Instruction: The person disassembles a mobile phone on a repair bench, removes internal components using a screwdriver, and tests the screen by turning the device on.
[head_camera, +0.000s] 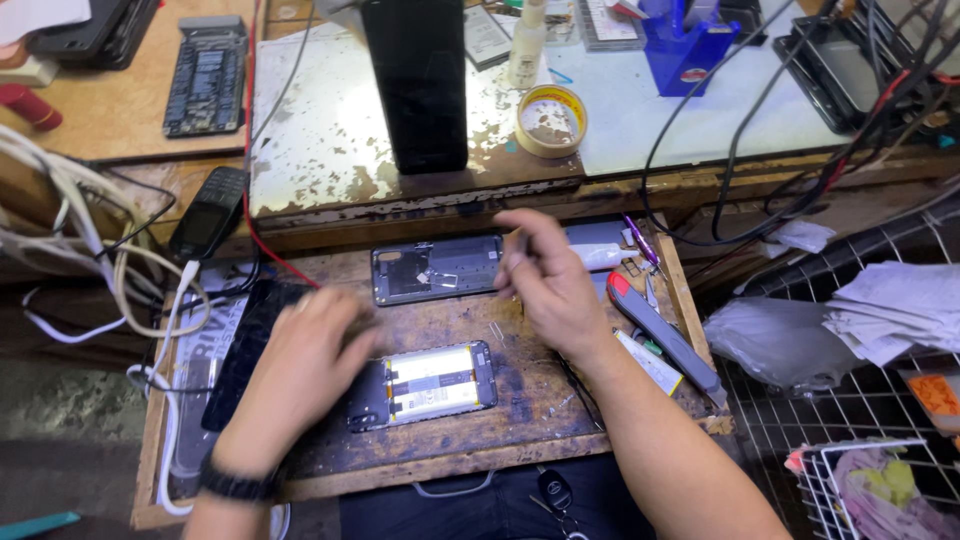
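On the worn wooden work tray (520, 440), the left hand (305, 365) lies flat with fingers spread loosely, pressing the left end of an opened smartphone body with a pale rectangular battery (432, 383); it grips nothing. Behind it lies a dark grey phone frame with exposed inner parts (437, 268). Above that frame's right end hovers the right hand (548, 280), blurred, fingers curled narrow; whether it pinches anything cannot be told. Further right rests a grey utility knife with a red tip (662, 335).
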